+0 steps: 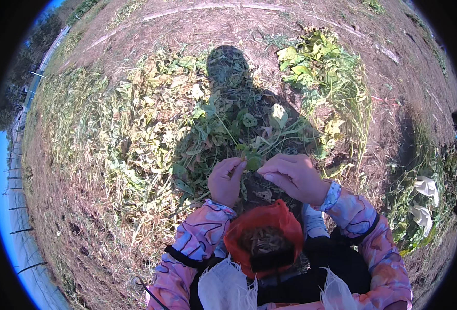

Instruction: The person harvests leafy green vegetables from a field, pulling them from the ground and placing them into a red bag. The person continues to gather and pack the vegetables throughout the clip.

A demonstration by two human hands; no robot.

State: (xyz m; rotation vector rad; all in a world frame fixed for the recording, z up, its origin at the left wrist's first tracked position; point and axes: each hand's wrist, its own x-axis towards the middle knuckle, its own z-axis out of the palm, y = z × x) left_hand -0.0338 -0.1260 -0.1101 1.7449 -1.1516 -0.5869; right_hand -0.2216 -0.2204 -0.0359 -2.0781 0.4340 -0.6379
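Side by side at the middle of the view, both hands are over a heap of cut bean-like plants [228,131]. My left hand [225,181] pinches the tip of a plant, perhaps a stem or pod, between thumb and forefinger. Close to its right, my right hand [294,177] has thumb and fingers bent towards each other near a green leaf [254,161]; whether they hold anything cannot be made out. Below the hands, between my legs, a red mesh bag [238,240] stands open with dry pods [265,239] inside. A dark shape covers part of the bag's opening.
Yellowing plants [151,112] lie heaped at left, greener ones [325,66] at upper right. Two white gloves [426,186] or cloths lie on plants at the right. A thin red strand [385,101] is on the soil. A fence [29,97] runs along the far left.
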